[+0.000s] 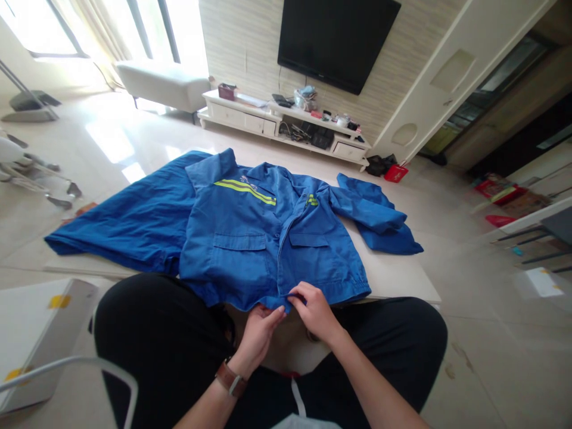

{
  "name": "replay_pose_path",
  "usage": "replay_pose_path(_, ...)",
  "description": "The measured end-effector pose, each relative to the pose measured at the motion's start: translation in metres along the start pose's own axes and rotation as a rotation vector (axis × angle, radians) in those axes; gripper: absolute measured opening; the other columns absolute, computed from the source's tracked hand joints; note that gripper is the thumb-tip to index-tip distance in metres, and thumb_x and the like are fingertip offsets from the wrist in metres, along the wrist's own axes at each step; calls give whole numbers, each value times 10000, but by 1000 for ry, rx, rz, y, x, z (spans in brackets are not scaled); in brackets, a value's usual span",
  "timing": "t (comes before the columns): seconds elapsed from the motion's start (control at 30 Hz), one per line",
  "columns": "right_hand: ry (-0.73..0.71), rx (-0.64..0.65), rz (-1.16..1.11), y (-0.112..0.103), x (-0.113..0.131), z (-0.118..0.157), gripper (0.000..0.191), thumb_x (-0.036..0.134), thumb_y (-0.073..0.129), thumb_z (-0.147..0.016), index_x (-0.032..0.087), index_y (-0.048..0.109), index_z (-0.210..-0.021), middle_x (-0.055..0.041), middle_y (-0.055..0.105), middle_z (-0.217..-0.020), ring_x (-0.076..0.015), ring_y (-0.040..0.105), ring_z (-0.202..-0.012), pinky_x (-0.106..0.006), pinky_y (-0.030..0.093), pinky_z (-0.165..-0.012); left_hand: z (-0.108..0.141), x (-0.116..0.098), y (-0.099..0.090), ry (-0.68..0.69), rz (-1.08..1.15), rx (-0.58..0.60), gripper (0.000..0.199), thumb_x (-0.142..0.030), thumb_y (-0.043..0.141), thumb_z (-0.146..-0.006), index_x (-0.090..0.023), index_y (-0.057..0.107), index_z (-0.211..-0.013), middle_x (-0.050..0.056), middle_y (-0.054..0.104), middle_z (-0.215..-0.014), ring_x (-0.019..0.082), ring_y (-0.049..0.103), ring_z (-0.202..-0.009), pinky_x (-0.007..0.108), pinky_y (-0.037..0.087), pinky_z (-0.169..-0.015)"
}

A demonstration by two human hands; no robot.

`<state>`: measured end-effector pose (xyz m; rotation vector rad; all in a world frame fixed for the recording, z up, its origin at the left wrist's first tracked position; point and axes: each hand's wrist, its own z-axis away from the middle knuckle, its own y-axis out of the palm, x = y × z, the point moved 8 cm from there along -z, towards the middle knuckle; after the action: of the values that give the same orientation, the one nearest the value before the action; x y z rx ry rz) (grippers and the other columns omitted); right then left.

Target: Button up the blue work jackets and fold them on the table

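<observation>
A blue work jacket (232,256) with yellow-green stripes and two flap pockets lies front up on a low pale table (393,277), its hem towards me. Both hands pinch the bottom hem at the front opening. My left hand (260,330), with a brown watch on the wrist, grips the hem edge between thumb and fingers. Just right of it, my right hand (313,310) pinches the hem near the placket's lower end. Another blue garment (129,220) spreads out at the left, partly under the jacket. More folded blue cloth (388,238) rests beyond the right sleeve.
My knees in black trousers (156,328) flank the table's near edge. A white box (44,333) and a curved metal tube (102,363) are at the lower left. Further off are a TV cabinet (241,119), a grey bench (165,83) and a red container (395,173).
</observation>
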<state>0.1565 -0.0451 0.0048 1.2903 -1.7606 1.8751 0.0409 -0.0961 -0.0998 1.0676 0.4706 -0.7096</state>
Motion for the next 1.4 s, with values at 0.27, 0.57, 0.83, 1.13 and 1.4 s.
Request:
replay_pose_path(0.27,50,-44,36,-1,-1,3,162,201,610,-949,206,645,-791,-21,628,-787,-178,590,-767,-288,428,-726,1,-1,-3,122,-176,1,351,-311,868,-686,-139,775,-977,109,777,-1062,265,701,-1035,369,534,-970)
replay_pose_path(0.57,24,50,25,4,-1,6,137,138,622,-931,210,691,-837,-23,667,-851,-177,625,-836,-282,439,-769,2,8,-7,110,-204,21,333,-341,860,-716,-152,791,-980,96,785,-1018,235,713,-922,339,555,-880)
replay_pose_path(0.83,66,18,-23,1,-6,6,130,140,651,-908,214,728,-834,-18,696,-840,-174,639,-810,-277,443,-745,2,3,-1,108,-109,23,177,-262,812,-675,-153,752,-800,38,747,-812,175,664,-771,293,543,-789)
replay_pose_path(1.13,83,89,5,7,-6,6,118,157,671,-882,210,713,-785,-17,691,-820,-165,620,-769,-274,427,-707,-3,5,-14,202,-241,-49,311,-246,858,-640,-166,776,-930,69,782,-997,240,696,-962,370,533,-961)
replay_pose_path(1.4,-62,18,54,4,14,14,102,205,692,-858,225,645,-946,-44,656,-996,-194,623,-912,-301,488,-808,-6,0,-12,241,-332,-48,242,-239,774,-678,-167,782,-909,82,785,-1016,266,706,-982,408,522,-999)
